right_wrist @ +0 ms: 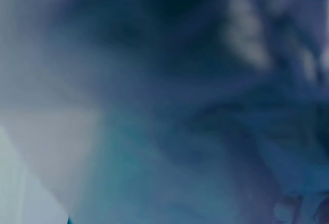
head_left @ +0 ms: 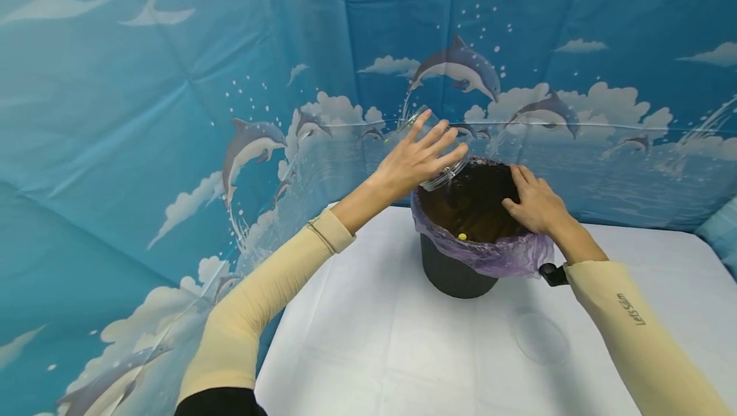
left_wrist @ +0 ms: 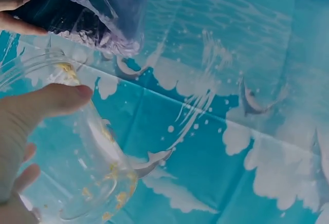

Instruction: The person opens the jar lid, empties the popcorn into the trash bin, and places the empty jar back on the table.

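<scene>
My left hand [head_left: 417, 157] grips a clear plastic jar [head_left: 446, 176], tilted with its mouth toward the opening of a dark trash bin [head_left: 457, 269]. Yellowish bits cling to the inside of the jar [left_wrist: 110, 178] in the left wrist view, where the left thumb [left_wrist: 61, 99] presses on its side. A purple bag [head_left: 489, 255] lines the bin and folds over its rim. On the bin's right side, my right hand [head_left: 535, 201] holds the lined rim, with its thumb over the opening. One small yellow piece [head_left: 462, 237] shows inside the near rim. The right wrist view is mostly blurred bag.
A clear round lid [head_left: 541, 338] lies flat on the white table [head_left: 368, 339], in front of the bin. A black handle-like piece [head_left: 554, 274] sticks out under my right wrist. Behind the table hangs a blue dolphin-print curtain [head_left: 276, 51].
</scene>
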`<act>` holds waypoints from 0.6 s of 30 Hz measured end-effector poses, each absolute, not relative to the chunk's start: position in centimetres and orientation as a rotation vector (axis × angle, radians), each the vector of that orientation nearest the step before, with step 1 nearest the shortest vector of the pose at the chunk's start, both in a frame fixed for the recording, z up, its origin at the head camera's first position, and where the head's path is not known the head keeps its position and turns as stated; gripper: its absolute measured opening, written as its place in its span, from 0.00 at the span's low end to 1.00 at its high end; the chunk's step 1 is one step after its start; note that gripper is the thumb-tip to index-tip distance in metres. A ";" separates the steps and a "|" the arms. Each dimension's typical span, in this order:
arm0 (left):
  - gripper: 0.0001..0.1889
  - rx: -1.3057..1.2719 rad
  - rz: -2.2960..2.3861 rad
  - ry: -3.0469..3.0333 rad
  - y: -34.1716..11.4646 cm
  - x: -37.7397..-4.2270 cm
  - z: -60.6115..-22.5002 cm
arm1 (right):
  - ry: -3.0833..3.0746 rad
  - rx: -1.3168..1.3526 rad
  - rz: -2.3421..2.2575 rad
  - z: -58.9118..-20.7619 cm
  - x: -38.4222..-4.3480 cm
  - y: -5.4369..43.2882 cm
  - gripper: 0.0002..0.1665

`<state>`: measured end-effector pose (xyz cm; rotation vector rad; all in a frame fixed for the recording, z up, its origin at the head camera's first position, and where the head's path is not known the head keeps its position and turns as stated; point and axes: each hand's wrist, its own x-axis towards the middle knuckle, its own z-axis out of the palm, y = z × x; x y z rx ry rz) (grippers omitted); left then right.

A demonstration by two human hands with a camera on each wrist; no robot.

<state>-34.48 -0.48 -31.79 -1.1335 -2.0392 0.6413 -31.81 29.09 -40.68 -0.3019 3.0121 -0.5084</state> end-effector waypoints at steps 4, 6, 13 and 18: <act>0.31 -1.078 0.517 -2.129 -1.2 -34.4 -32.2 | 3.004 -0.309 -0.506 -40.6 -31.8 29.2 0.51; 0.36 -1.051 0.430 -2.207 -1.6 -34.2 -32.4 | 3.001 -0.306 -0.497 -40.6 -31.7 29.3 0.51; 0.60 -0.913 -0.149 -2.464 -4.4 -32.3 -33.3 | 3.007 -0.324 -0.484 -40.4 -31.7 29.2 0.51; 0.62 -0.838 -0.714 -2.554 -7.9 -28.8 -35.4 | 3.003 -0.330 -0.476 -40.2 -31.7 29.1 0.51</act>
